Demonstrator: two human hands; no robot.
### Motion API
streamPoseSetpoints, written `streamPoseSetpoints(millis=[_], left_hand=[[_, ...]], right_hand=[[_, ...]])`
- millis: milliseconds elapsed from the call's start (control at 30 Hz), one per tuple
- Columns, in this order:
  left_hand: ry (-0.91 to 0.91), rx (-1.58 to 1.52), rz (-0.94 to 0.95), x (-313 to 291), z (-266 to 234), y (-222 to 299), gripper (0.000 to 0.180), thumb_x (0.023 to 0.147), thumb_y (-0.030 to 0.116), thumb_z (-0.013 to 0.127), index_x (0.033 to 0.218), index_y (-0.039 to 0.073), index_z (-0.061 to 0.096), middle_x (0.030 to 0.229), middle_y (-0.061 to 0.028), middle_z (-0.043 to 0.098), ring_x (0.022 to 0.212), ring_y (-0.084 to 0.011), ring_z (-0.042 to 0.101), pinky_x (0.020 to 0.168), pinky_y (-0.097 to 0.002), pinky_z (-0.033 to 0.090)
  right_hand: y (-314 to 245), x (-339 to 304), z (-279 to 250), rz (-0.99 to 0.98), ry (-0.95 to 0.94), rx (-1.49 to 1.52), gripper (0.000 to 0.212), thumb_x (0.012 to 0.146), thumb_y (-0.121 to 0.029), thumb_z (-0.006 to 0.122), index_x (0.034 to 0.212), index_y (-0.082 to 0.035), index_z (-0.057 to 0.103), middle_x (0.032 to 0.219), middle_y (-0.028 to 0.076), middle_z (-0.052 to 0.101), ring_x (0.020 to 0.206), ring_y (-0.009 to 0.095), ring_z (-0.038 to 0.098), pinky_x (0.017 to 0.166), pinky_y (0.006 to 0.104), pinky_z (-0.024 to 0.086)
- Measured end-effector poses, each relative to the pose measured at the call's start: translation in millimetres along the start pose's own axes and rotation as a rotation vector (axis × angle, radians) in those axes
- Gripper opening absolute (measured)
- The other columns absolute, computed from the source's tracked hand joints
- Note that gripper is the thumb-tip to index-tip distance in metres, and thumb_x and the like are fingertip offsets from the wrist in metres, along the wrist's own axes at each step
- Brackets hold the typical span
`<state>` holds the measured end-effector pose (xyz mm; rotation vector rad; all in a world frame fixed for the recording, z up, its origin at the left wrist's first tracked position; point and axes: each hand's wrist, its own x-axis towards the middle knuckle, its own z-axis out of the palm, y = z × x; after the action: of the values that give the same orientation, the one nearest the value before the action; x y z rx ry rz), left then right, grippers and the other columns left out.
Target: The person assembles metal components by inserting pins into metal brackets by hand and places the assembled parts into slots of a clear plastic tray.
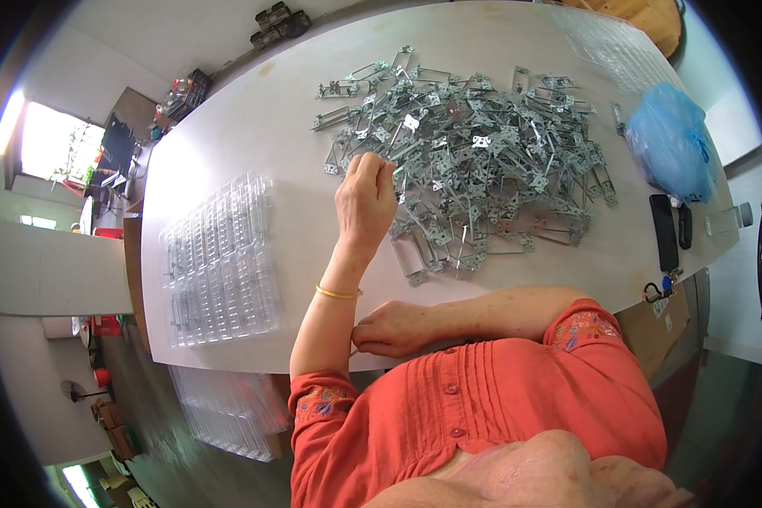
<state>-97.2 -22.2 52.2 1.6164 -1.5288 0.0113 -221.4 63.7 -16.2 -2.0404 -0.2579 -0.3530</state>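
A big heap of silvery metal brackets [499, 161], thin frames with small punched plates, covers the middle of the white table [305, 110]. At the left edge of the heap is my left hand [367, 199], its fingers closed in a pinch; whatever they hold is hidden. My right hand [389, 328] rests low by the near table edge, partly behind my left forearm. Its fingers are curled together, and the thing in them is too small and covered to name. A single rectangular bracket [409, 258] lies at the heap's near side, closest to that hand.
Clear plastic blister trays [220, 262] lie on the left of the table; more trays [229, 406] are stacked below its edge. On the right are a blue plastic bag [670, 140], a black phone-like slab [664, 233], keys [659, 290] and a clear bottle [728, 220]. Bubble wrap [610, 46] lies far right.
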Motion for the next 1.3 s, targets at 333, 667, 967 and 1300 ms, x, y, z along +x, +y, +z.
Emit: streamPoseSetpoints(millis=[333,667,967,1300], left_hand=[[0.016,-0.666,-0.52,-38,-32,-3,0.018,0.101,0.014,0.058,0.086,0.005,0.056,0.074,-0.0022,0.058,0.065,-0.0123,0.057,0.058,-0.0279,0.047],[-0.083,-1.087,-0.584,-69,-28,-6,0.016,0.103,0.016,0.054,0.094,0.004,0.055,0.08,-0.0056,0.062,0.07,-0.0143,0.064,0.065,-0.0286,0.053],[-0.098,-1.11,-0.435,-86,-20,-6,0.014,0.104,0.016,0.053,0.101,0.002,0.055,0.085,-0.0073,0.063,0.073,-0.016,0.064,0.067,-0.0323,0.056],[-0.25,-1.121,-0.323,-86,-26,-30,0.026,0.103,0.027,0.053,0.097,0.001,0.056,0.101,-0.0109,0.061,0.086,-0.0188,0.063,0.069,-0.0336,0.056]], right_hand=[[-19,8,-28,0.075,-0.147,0.145,0.015,0.094,-0.021,0.06,0.096,-0.007,0.061,0.081,0.014,0.065,0.075,0.033,0.065,0.068,0.0438,0.05],[-42,-10,-141,0.11,0.935,-0.406,0.009,0.089,-0.01,0.07,0.096,-0.008,0.065,0.099,0.01,0.063,0.097,0.024,0.063,0.072,0.0321,0.05],[-31,-34,-142,0.166,0.867,-0.336,0.006,0.089,-0.005,0.069,0.094,-0.005,0.065,0.105,0.011,0.063,0.098,0.025,0.064,0.077,0.0334,0.053],[-33,-45,-135,0.069,0.764,-0.216,0.006,0.09,0.001,0.066,0.093,-0.002,0.062,0.109,0.011,0.061,0.091,0.021,0.064,0.075,0.0314,0.054]])
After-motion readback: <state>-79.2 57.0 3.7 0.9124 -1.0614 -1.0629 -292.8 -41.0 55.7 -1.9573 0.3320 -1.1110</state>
